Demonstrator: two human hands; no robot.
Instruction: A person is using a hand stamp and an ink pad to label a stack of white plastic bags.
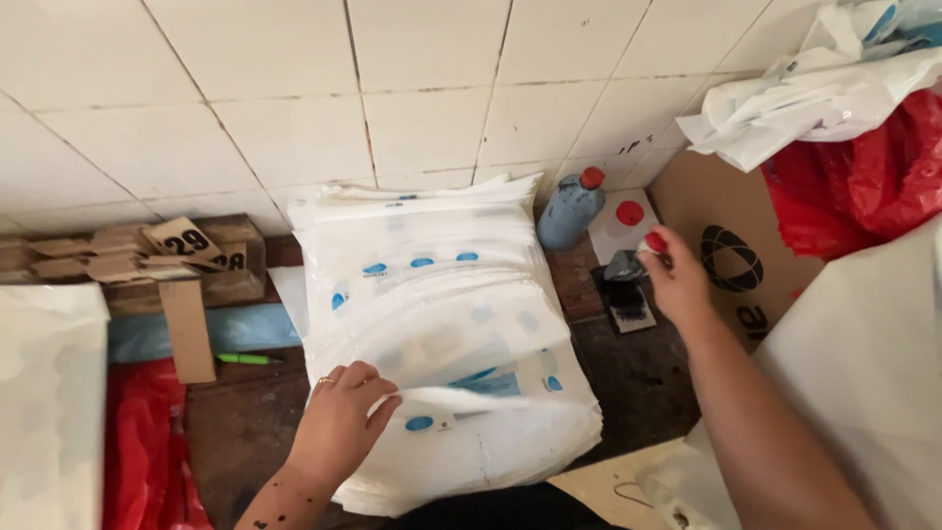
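**Hands at the bag stack & stamp**

Left hand (339,417), ring on one finger, rests on a thick stack of white plastic bags (442,334); fingers curled, pinching up the edge of the top bag (461,400) so a thin, floppy fold lifts off the pile. Bags are smooth, semi-sheer, w/ small blue oval prints; stack fans out from under this hand toward the tiled wall (392,88), edges uneven & layered.

Right hand (677,275), red nails, is closed around the top of a small dark stamp (626,267), fingertips gripping it. Directly below the stamp, just left of the wrist: a flat, square ink pad (628,309), black & smudgy, on the dark worn wooden table (638,383). Just beyond the fingertips: grey-blue plastic bottle w/ red cap (571,208), round, upright, beside the stack's far corner; next to it a white box w/ a red dot (623,221).

Right of that hand: brown cardboard box (726,245), matte, w/ dark round logo; above it crumpled red plastic (863,186) & white bags.

Left of left hand: green pen (245,358) lying flat, cardboard strip (186,329), wooden tray of cardboard tags (118,257), more red plastic lower down.
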